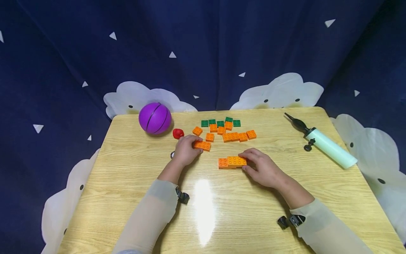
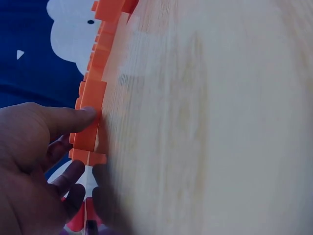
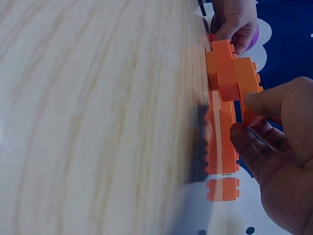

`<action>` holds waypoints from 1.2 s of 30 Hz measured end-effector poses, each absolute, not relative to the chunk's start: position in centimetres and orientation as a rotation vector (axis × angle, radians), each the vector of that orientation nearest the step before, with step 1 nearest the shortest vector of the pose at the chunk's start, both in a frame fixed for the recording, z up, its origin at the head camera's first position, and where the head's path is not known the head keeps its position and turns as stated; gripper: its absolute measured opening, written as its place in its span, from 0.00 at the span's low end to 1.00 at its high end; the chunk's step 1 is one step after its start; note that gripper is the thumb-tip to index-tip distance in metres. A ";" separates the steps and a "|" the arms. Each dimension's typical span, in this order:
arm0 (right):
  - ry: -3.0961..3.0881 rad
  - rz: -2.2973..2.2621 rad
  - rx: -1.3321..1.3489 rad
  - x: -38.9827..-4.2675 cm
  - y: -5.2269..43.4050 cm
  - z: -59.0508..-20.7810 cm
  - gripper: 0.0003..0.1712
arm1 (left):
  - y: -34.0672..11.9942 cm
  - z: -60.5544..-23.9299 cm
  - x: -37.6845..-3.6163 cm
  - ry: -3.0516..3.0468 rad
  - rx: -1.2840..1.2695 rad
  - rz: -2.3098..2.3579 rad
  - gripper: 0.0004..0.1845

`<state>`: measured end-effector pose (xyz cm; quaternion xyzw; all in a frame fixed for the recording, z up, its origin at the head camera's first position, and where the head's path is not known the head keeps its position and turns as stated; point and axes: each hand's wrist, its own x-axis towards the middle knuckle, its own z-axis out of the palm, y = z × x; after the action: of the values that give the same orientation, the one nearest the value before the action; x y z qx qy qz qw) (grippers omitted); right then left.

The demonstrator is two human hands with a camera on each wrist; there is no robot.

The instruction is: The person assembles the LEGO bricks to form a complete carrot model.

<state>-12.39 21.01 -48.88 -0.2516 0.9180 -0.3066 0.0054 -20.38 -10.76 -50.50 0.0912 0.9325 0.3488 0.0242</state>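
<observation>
My left hand (image 1: 185, 150) pinches a long orange toy brick (image 1: 205, 146) lying on the table left of the middle. In the left wrist view, the thumb presses the near side of this brick (image 2: 93, 125) while fingers reach behind it. Nearer to me, my right hand (image 1: 263, 169) grips the right end of a stepped stack of orange bricks (image 1: 233, 161). The right wrist view shows the thumb on the side of the stack's top brick (image 3: 247, 81), which overhangs the bricks under it. Several loose orange bricks (image 1: 234, 137) lie beyond both hands.
Several green bricks (image 1: 236, 123) lie at the back. A purple ball (image 1: 155, 118) sits at the back left, with a small red object (image 1: 178, 133) beside it. On the right lies a pale green hand pump (image 1: 331, 148) with a black nozzle, near a small black item (image 1: 308, 147).
</observation>
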 end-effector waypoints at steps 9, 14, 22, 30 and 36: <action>2.869 -0.965 -0.782 -12.3 20.9 -48.7 0.24 | -10.9 -50.5 -20.0 2.857 0.283 1.106 0.17; 2.864 -0.978 -0.783 -12.4 20.9 -48.8 0.24 | -10.9 -50.4 -19.4 2.840 0.295 1.160 0.16; 2.854 -1.007 -0.791 -12.5 20.8 -49.0 0.24 | -10.7 -49.9 -18.3 2.791 0.330 1.202 0.17; 2.855 -1.000 -0.791 -12.6 20.7 -48.9 0.24 | -10.2 -49.4 -17.3 2.766 0.403 1.262 0.16; 2.860 -1.002 -0.805 -12.8 20.6 -49.0 0.24 | -9.8 -49.2 -16.6 2.742 0.494 1.285 0.16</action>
<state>-12.78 20.62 -48.96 -0.2568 0.9121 -0.3195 0.0033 -16.64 -9.82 -49.16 0.1608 0.8930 0.4187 0.0367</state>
